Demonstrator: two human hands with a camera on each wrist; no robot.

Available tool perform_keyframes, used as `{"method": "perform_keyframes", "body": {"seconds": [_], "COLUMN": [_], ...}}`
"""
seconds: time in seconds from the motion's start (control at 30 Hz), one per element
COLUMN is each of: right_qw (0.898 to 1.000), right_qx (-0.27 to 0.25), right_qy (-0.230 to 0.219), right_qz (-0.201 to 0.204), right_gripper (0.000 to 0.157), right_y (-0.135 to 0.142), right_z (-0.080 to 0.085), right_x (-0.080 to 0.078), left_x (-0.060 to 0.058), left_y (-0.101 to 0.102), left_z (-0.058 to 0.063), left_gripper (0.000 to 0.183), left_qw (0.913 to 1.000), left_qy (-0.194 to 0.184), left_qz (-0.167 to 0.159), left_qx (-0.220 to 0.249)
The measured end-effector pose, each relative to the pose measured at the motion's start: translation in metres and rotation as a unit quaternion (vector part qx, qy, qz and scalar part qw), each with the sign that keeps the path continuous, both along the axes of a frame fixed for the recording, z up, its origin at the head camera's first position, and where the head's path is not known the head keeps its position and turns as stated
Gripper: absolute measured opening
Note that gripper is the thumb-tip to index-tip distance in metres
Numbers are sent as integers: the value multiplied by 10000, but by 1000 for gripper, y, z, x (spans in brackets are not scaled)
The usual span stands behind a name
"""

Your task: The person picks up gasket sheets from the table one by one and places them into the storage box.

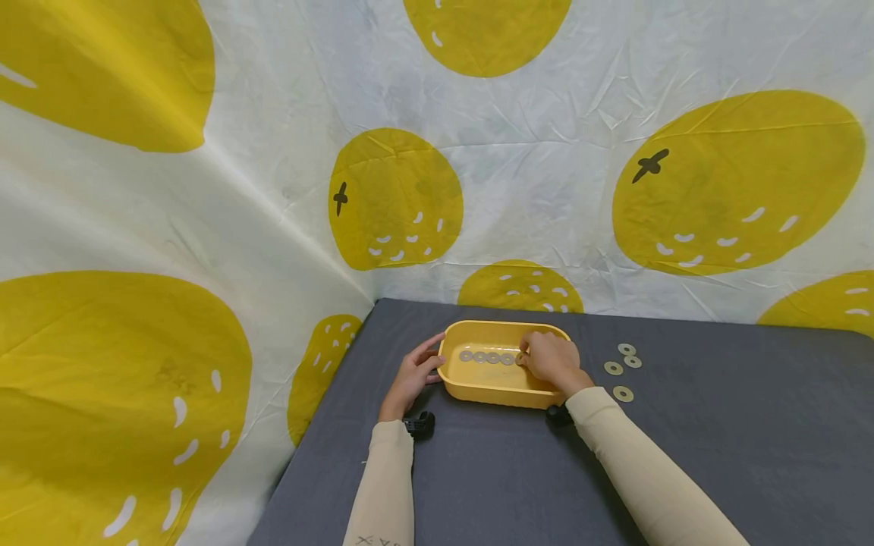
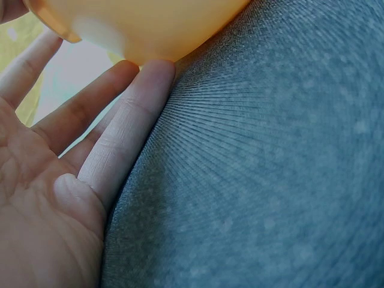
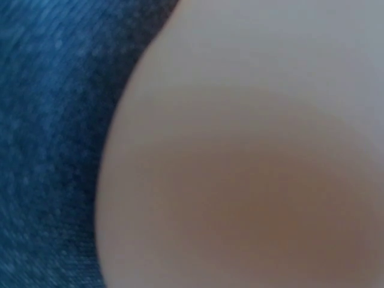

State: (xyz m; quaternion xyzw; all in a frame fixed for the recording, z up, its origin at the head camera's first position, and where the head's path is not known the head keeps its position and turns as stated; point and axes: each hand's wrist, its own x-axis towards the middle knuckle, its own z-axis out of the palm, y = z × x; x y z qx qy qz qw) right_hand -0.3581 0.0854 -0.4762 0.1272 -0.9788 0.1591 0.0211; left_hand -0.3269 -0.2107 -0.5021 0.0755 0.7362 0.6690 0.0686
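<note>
Head view: near the table's (image 1: 492, 470) far edge, the right hand (image 1: 551, 355) pinches a washer (image 1: 521, 359) inside the yellow tray (image 1: 505, 393); a brushing knuckle could skew the row of washers (image 1: 489, 358). That forearm crosses the tray's near right corner.

Left wrist view: the left hand's (image 2: 72, 162) straight fingers touch the tray; uneven pressure might slide it.

Right wrist view: too blurred to show the grip.

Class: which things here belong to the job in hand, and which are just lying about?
Part of the job, it seems:
- yellow tray
- rings inside it
- left hand, right hand
- four loose rings, probably

Just there:
- patterned backdrop
- dark tabletop
- black wrist devices
</note>
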Motion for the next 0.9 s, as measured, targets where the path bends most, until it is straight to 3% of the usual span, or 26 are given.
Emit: {"method": "perform_keyframes", "body": {"seconds": [0.03,0.27,0.37,0.63,0.77,0.83,0.9], "right_qw": [10000,10000,9999,9925,9740,9553,9301], "right_qx": [17,26,-32,-1207,-2258,-2926,-3596], "right_qy": [-2,-47,-61,-12,-121,-332,-621], "right_qz": [-5,-57,-108,-206,99,274,429], "right_gripper": [21,25,28,22,23,23,25], "right_y": [0,0,0,6,15,21,30], "right_z": [0,2,2,3,7,10,13], "right_x": [0,1,0,1,3,5,7], "left_x": [3,2,-3,-12,-12,-12,-12], "left_y": [0,1,1,2,3,2,1], "left_z": [4,4,-3,-23,-24,-24,-23], "left_gripper": [54,54,54,51,50,50,50], "left_qw": [10000,10000,10000,9996,9992,9992,9994], "left_qy": [11,-13,-32,63,104,106,61], "left_qz": [-27,10,33,263,348,349,324], "left_qx": [6,-38,-43,-82,-161,-170,-147]}}
